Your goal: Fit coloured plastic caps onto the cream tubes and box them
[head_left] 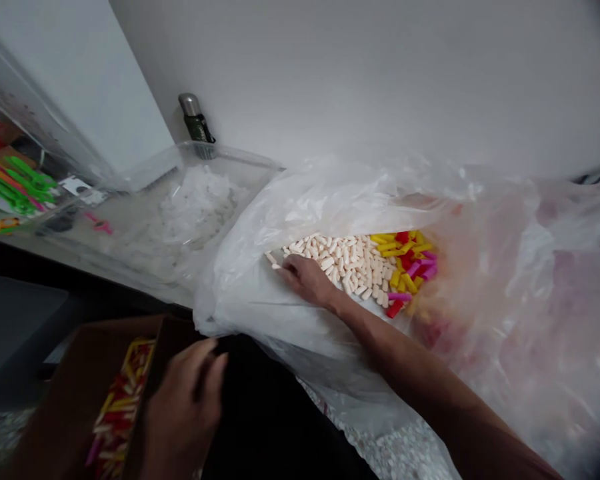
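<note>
Green plastic strips (17, 187) lie at the upper left of the frame, with one small pink piece (99, 223) just to their right. Below them, at the lower left, one brown box (75, 393) holds a packed mass of red, yellow and pale tubes (120, 413). The left hand (185, 400) hovers at the box's right side, its fingers curled and blurred, so whether they pinch anything cannot be told. Further right, one clear tub (215, 167) holds a white heap (195, 203), and one flask (195, 117) stands against the wall behind it. One white bag (260, 293) spreads across the centre and right of the frame, folded open around the pile on it: pale capsules (345, 263), too many to count but well into the dozens, and colored capsules (407, 267) to their right, a few dozen in yellow, red and pink. The right hand (305, 280) lies on the pile's left edge, fingertips among the pale capsules and well apart from the left hand. The pile sits loose on slick, sagging film, so a nudge from the forearm or a slump in the bag could send capsules rolling and mix the colors. Knocking the box could also spill tubes onto the floor.
</note>
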A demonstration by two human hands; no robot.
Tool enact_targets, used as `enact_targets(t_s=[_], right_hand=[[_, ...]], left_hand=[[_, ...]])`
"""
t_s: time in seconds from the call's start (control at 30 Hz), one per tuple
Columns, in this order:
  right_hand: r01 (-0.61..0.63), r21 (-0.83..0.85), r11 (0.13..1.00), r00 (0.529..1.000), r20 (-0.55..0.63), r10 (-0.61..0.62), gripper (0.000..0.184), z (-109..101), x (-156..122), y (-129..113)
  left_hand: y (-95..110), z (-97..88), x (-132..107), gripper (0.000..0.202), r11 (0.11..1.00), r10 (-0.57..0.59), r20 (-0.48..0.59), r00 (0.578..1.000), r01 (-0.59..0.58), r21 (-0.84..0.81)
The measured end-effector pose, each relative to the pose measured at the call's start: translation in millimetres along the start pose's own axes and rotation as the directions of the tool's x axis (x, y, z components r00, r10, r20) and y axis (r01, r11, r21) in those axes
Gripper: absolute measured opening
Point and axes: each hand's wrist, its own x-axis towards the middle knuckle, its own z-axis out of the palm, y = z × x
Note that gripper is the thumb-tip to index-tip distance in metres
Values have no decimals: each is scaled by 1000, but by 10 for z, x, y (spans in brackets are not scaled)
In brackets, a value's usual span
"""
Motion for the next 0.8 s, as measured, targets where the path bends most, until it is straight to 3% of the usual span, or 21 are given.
enact_targets(t_s=[0.07, 0.1, 0.17, 0.27, 0.37, 0.53, 0.6, 0.67, 0.8], right_hand=[[-2, 241, 970, 998, -63, 18, 27, -110, -108, 68], [-15, 367, 930, 995, -83, 49, 27, -172, -174, 102], [-57, 585, 809, 985, -97, 140, 29, -313, -340, 174], [-114, 736, 667, 954, -106, 281, 32, -557, -660, 303], [-147, 740, 656, 923, -136, 360, 32, -771, -984, 425], [-176, 667, 724, 916, -159, 369, 31, -814, -1230, 381], [-136, 669, 730, 928, -171, 330, 28, -733, -1211, 261], [-107, 675, 730, 936, -180, 304, 25, -655, -1158, 124], [-10, 545, 838, 967, -208, 147, 17, -626, -1055, -74]], left_hand=[[60, 349, 262, 30, 982, 179, 93, 979, -173, -71], [83, 502, 420, 31, 979, 204, 135, 970, -199, -51], [98, 731, 743, 32, 986, 139, 182, 974, -154, 71], [19, 890, 1118, 27, 979, 49, 265, 963, -99, 178], [-140, 935, 1299, 21, 984, 67, 312, 948, -114, 134], [-199, 961, 1304, 10, 994, 103, 215, 971, -96, -42], [-74, 972, 1220, 17, 987, 123, 184, 975, -102, -121], [112, 993, 1099, 26, 951, 136, 211, 968, -68, -303], [443, 1060, 874, 28, 789, 171, 329, 929, 71, -610]])
